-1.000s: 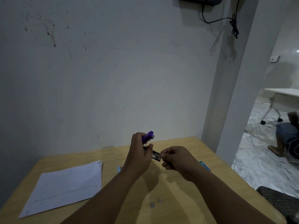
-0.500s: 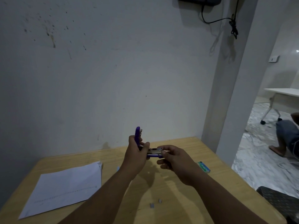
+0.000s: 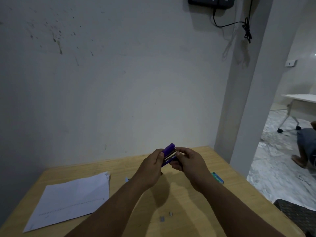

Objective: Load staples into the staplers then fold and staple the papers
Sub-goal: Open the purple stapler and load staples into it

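A small purple stapler (image 3: 169, 151) is held in the air above the wooden table (image 3: 184, 199), its top tilted up to the right and its metal staple channel showing. My left hand (image 3: 152, 166) grips its rear end. My right hand (image 3: 186, 161) pinches its front end from the right. A stack of white papers (image 3: 71, 200) lies flat at the table's left. Two short strips of staples (image 3: 165, 216) lie on the table near me. A small green and blue staple box (image 3: 217, 178) sits right of my right wrist.
A white wall stands just behind the table. A wall corner and doorway are at the right, with a marble floor, a white wheeled table (image 3: 301, 100) and a person's leg (image 3: 306, 147) beyond. A dark mat (image 3: 297, 214) lies at the lower right.
The stapler's purple top, which stood upright half a second ago, has swung down toward the base. Both hands have lifted slightly and closed in on the stapler.
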